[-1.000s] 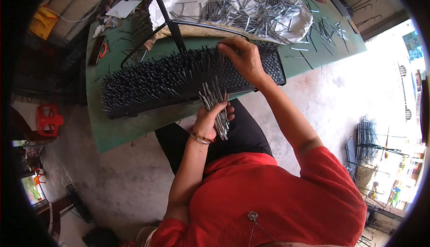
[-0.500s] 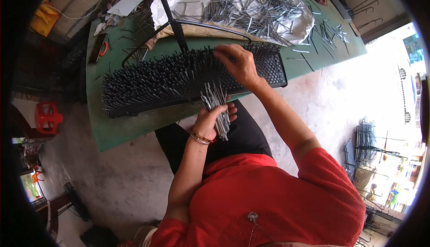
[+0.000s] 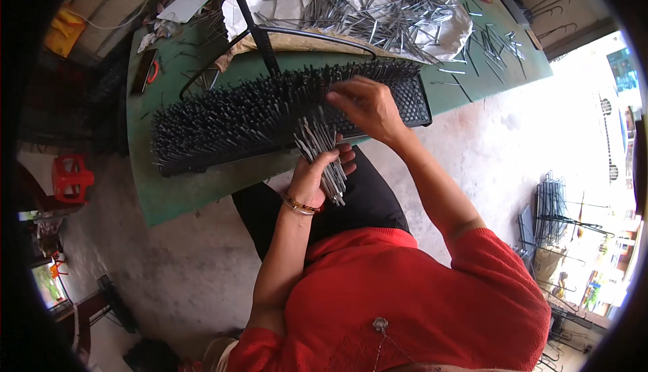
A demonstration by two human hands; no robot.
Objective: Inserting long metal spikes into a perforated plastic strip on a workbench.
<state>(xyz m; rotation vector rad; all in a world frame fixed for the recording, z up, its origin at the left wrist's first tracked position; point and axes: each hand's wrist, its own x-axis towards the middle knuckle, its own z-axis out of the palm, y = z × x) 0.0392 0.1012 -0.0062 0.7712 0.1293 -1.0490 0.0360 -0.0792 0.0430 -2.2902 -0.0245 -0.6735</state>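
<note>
"Where's the bundle [image 3: 313,137]?"
"In the left hand [image 3: 312,175], thumb laid across it, fingers curled loosely behind, just off the rack's [image 3: 410,104] near edge."
"And the right hand [image 3: 371,107]?"
"Above the rack, thumb and fingertips bunched; I can't tell if they pinch a rod."
"Room to move?"
"Bare holes at the rack's right end; standing rods [image 3: 223,117] crowd its left. The bar [image 3: 266,51] rises behind. Past the table's [image 3: 154,203] right edge lies floor [image 3: 466,146]."
</note>
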